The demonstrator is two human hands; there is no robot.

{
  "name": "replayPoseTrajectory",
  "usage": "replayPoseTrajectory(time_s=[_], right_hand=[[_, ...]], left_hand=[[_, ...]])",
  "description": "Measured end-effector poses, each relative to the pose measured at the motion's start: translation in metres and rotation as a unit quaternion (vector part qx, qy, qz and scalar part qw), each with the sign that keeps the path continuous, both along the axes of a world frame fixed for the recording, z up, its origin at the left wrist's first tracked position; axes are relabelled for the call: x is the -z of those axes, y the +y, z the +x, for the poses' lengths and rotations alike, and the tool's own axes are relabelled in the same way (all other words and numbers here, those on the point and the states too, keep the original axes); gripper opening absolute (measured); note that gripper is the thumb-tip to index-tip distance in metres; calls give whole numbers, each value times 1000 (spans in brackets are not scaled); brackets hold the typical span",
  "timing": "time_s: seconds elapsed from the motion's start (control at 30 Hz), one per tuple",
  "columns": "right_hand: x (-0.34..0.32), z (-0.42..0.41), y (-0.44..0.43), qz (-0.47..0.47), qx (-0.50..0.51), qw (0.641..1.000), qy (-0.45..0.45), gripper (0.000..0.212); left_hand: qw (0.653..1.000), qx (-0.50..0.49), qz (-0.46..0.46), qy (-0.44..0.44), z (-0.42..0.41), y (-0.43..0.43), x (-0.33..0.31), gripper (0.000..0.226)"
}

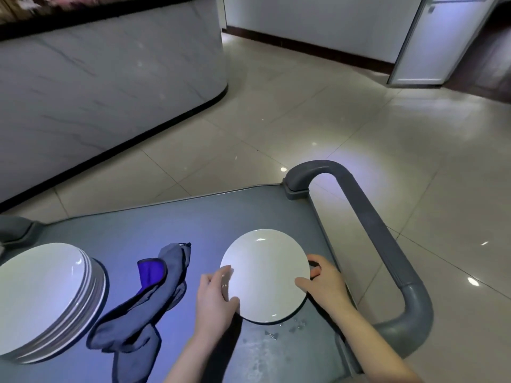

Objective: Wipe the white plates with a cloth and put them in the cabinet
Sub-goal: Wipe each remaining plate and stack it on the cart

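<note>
On top of the grey cart (249, 205), I have one white plate (264, 275) held by its rim between both hands. My left hand (214, 298) grips the plate's left edge, fingers curled over the rim, and my right hand (323, 280) clasps the right edge, thumb lying on the upper face. The plate sits low over the cart top, toward its right side, casting a shadow beneath; I cannot tell whether it touches the surface. A stack of plates (47, 299) stands at the cart's left edge; I count roughly five or six rims, though blur keeps me from an exact number. One cloth (143, 308), grey with a bright blue inner patch, lies crumpled between the stack and my left hand, touched by neither hand. Some water drops (284, 328) sit just below the held plate. I can read no writing or brand anywhere. One curved handle (381, 244) runs along the cart's right side.
</note>
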State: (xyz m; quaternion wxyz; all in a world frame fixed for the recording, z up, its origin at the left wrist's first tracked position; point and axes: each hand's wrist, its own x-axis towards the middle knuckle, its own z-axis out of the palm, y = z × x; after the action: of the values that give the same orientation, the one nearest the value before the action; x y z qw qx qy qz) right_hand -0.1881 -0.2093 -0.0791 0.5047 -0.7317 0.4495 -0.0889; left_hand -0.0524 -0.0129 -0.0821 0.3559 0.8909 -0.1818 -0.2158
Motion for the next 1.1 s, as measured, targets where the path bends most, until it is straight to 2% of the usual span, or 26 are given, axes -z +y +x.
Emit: replayPoseTrajectory(time_s=[0.1,0.33,0.43,0.57,0.8,0.9,1.1], right_hand=[[2,4,0,36,23,999,-27,48],[-8,15,11,115,63,986,-106,34],[-19,29,28,146,67,976,-147,37],[-32,57,57,215,66,957,-185,40],[-52,109,112,302,63,925,-221,36],[-57,133,138,322,57,914,-239,36],[-63,170,190,327,13,915,-238,38]], left_hand=[[999,-21,-27,13,2,3,1,67],[988,-60,-123,68,8,17,-8,67],[976,-99,-170,94,16,31,-20,65],[968,-132,-197,83,34,58,-38,57],[930,-196,-286,123,78,123,-57,36],[913,-204,-319,153,92,143,-62,36],[905,-215,-351,106,118,164,-56,25]])
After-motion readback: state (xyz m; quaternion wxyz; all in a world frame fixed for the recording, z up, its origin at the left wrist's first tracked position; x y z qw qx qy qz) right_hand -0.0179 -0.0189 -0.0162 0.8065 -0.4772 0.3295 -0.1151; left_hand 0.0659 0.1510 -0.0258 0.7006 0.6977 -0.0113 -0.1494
